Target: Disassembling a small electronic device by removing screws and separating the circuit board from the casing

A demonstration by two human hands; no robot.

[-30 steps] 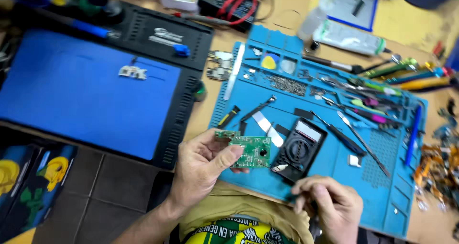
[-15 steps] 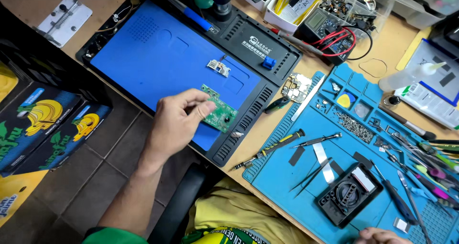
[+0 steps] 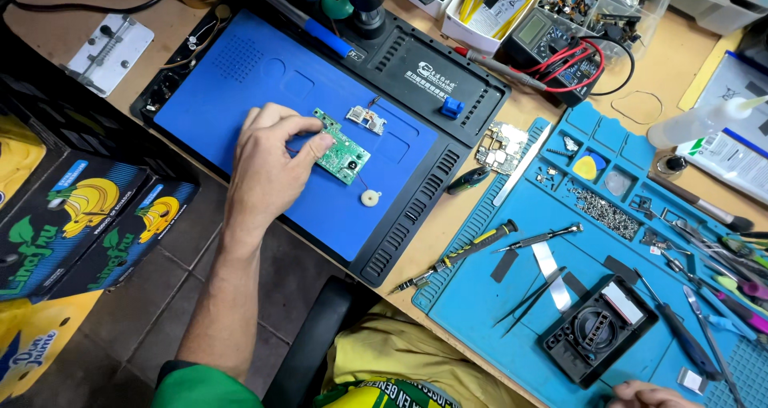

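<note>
My left hand rests on the dark blue work mat, its fingertips pinching the edge of a small green circuit board. A thin wire runs from the board to a small white disc. A smaller board lies just beyond it. Only the knuckles of my right hand show at the bottom edge, next to a black multimeter on the light blue mat; whether it holds anything is hidden.
Screwdrivers, tweezers and several small tools lie on the light blue mat. A bare phone board sits between the mats. A second multimeter with red leads and parts bins stand behind. Cardboard boxes sit at the left.
My left hand carried the green board from over the light blue mat leftward and set it down on the dark blue mat. My right hand stayed near the black multimeter.
</note>
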